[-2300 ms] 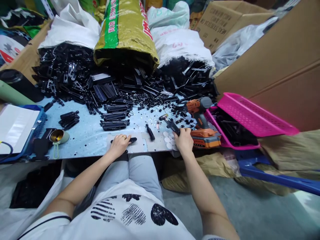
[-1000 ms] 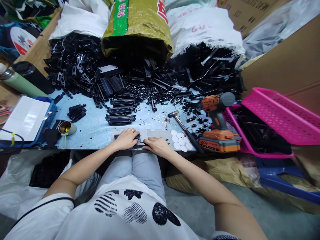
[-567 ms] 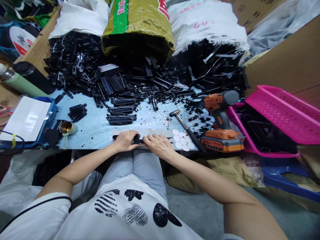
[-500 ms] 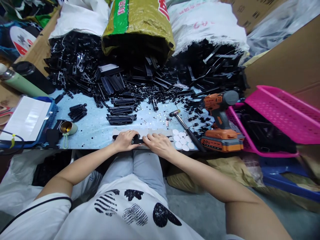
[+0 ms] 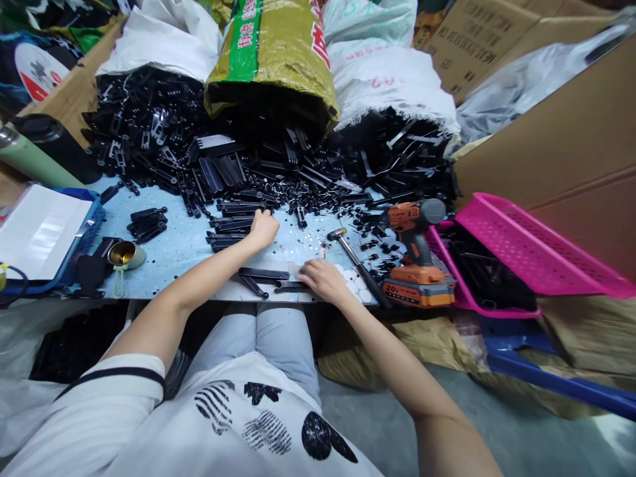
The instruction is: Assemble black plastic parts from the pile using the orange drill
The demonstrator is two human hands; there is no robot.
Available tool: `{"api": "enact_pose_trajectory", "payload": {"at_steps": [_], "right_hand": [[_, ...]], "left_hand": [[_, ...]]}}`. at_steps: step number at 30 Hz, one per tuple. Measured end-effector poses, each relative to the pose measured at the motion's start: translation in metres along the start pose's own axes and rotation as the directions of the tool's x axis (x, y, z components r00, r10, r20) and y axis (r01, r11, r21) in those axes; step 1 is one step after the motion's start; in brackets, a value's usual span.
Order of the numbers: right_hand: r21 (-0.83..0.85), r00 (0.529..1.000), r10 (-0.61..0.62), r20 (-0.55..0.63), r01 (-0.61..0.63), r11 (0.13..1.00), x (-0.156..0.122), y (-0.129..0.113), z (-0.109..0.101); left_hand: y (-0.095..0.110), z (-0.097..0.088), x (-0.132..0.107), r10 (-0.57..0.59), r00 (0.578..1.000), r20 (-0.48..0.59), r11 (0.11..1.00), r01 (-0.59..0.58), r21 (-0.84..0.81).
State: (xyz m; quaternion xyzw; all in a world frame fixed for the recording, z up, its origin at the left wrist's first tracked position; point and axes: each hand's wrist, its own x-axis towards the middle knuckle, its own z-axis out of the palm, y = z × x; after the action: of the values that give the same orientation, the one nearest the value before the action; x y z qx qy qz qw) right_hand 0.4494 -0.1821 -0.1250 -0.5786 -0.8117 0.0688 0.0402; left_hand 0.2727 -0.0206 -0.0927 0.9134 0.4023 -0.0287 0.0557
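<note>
My left hand [image 5: 265, 229] is at the right end of the stacked black slotted parts [image 5: 231, 224], its fingers drawn together. Whatever they pinch, if anything, is hidden. Near the table's front edge, my right hand [image 5: 324, 281] curls its fingers over the right end of a long black bar [image 5: 292, 287]. Another black bar [image 5: 264, 273] lies just behind it, with a short black arm [image 5: 255, 286] slanting forward at its left. Under these parts is a pale grey plate [image 5: 233, 289]. White round discs [image 5: 354, 283] lie close to the right hand, partly covered by it.
A hammer [image 5: 355, 258] and an orange cordless drill [image 5: 420, 255] are to the right, beside a pink basket [image 5: 511, 313]. Black parts spill from sacks [image 5: 271, 53] at the back. At the left are a metal cup [image 5: 126, 255] and a blue tray [image 5: 94, 222].
My left hand has left the black parts at the front edge and reached forward to the stacks. My right hand stays at the bar. The view has shifted slightly.
</note>
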Motion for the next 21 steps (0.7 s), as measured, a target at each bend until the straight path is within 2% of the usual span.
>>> {"api": "enact_pose_trajectory", "payload": {"at_steps": [2,5,7,10,13,16,18,21], "right_hand": [[-0.008,0.980,0.173,-0.101,-0.174,0.985,0.026,0.024,-0.005],[-0.020,0.893,0.396,-0.216,-0.409,0.912,0.079,0.063,-0.011],[-0.017,0.871,0.445,-0.208,-0.458,0.889,0.110,0.082,-0.012],[0.018,0.894,0.423,-0.148,-0.426,0.905,0.135,0.098,-0.007],[0.056,0.909,0.398,-0.123,-0.394,0.917,0.132,0.102,-0.002],[0.090,0.912,0.386,-0.138,-0.377,0.922,0.116,0.093,-0.002],[0.192,0.904,0.364,-0.225,-0.325,0.926,0.101,0.076,-0.006],[0.417,0.885,0.310,-0.348,-0.150,0.896,0.075,0.036,-0.013]], "left_hand": [[0.002,-0.001,0.014,0.024,0.999,0.037,1.000,-0.024,0.006],[0.009,-0.003,0.010,0.065,0.997,0.034,0.997,-0.066,0.026],[0.008,-0.007,-0.009,0.096,0.995,-0.008,0.995,-0.096,0.019],[-0.006,-0.012,-0.055,0.079,0.988,-0.131,0.992,-0.090,-0.086],[-0.030,-0.012,-0.107,0.016,0.978,-0.206,0.969,-0.066,-0.238],[-0.044,-0.010,-0.147,0.034,0.984,-0.173,0.957,-0.082,-0.278],[-0.045,-0.011,-0.160,0.069,0.993,-0.099,0.971,-0.089,-0.223],[-0.038,-0.017,-0.164,0.095,0.995,0.006,0.991,-0.094,-0.097]]}}
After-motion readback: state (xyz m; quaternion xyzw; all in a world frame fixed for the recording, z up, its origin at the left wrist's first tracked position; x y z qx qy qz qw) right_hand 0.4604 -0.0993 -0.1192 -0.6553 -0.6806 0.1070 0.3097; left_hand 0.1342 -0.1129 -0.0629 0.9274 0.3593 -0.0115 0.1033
